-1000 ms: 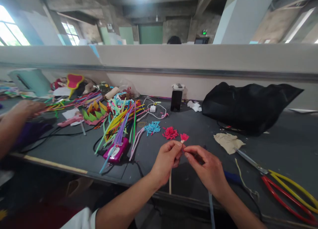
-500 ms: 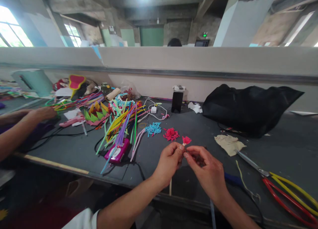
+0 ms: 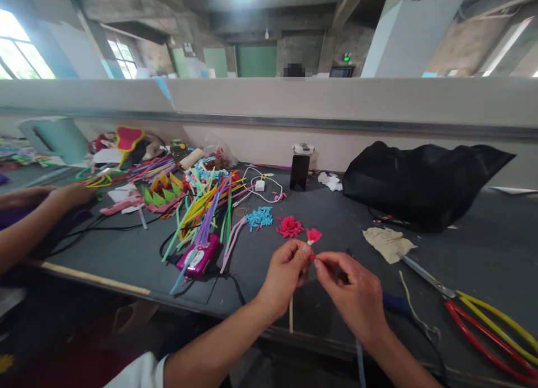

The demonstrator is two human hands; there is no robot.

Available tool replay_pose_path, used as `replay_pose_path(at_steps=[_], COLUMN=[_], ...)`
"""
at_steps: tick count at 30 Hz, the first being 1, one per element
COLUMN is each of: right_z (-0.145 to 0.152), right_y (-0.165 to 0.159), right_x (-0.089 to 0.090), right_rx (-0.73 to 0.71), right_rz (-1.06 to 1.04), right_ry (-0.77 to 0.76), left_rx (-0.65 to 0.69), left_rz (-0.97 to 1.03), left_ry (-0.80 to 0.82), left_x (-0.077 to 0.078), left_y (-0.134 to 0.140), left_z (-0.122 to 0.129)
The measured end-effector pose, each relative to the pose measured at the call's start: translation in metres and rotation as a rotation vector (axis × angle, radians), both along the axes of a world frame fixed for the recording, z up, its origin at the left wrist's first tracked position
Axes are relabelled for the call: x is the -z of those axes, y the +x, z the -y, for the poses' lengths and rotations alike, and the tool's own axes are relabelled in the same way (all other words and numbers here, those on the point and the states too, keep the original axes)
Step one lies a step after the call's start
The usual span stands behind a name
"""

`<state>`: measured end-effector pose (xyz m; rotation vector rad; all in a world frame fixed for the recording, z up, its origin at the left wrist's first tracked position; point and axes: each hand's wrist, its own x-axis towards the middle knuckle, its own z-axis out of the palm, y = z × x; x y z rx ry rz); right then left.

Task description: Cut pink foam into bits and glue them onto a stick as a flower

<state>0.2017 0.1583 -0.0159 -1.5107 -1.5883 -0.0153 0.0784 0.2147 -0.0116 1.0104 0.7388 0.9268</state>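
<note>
My left hand (image 3: 286, 269) pinches a small bundle of pink-red pieces (image 3: 313, 236) by its pale bound stem, tips fanned upward. Close beside it, my right hand (image 3: 352, 290) has thumb and forefinger pressed together at a small red piece (image 3: 311, 256) just below the bundle; the other fingers curl in. Beyond my hands lies a pile of short red-pink pieces (image 3: 290, 227), with a pile of short blue pieces (image 3: 259, 218) to its left. Both piles look like cut fuzzy stems.
Long coloured pipe cleaners (image 3: 205, 208) lie across a purple box-shaped device (image 3: 199, 255). A phone (image 3: 300, 172) stands upright at the back. To the right are a black bag (image 3: 420, 183), a beige cloth (image 3: 387, 244) and large scissors (image 3: 449, 294). Another person's hand (image 3: 73, 196) works at far left.
My right fingertips have shifted slightly, and a red piece now shows between my hands. The bundle has moved a little left and up. The neighbour's hand has shifted slightly.
</note>
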Motion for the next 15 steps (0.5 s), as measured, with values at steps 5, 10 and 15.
replay_pose_path(at_steps=[5, 10, 15], right_z=[0.002, 0.002, 0.0], right_y=[0.01, 0.019, 0.02], right_x=[-0.011, -0.019, -0.017], right_rx=[0.057, 0.048, 0.011], right_rz=[-0.008, 0.063, 0.123], right_ry=[0.071, 0.109, 0.091], left_rx=[-0.014, -0.041, -0.048], left_rz=[-0.043, -0.129, -0.211], left_ry=[0.007, 0.086, 0.17], left_x=[-0.005, -0.007, -0.005], left_y=[-0.003, -0.005, -0.004], left_z=[-0.002, -0.002, -0.001])
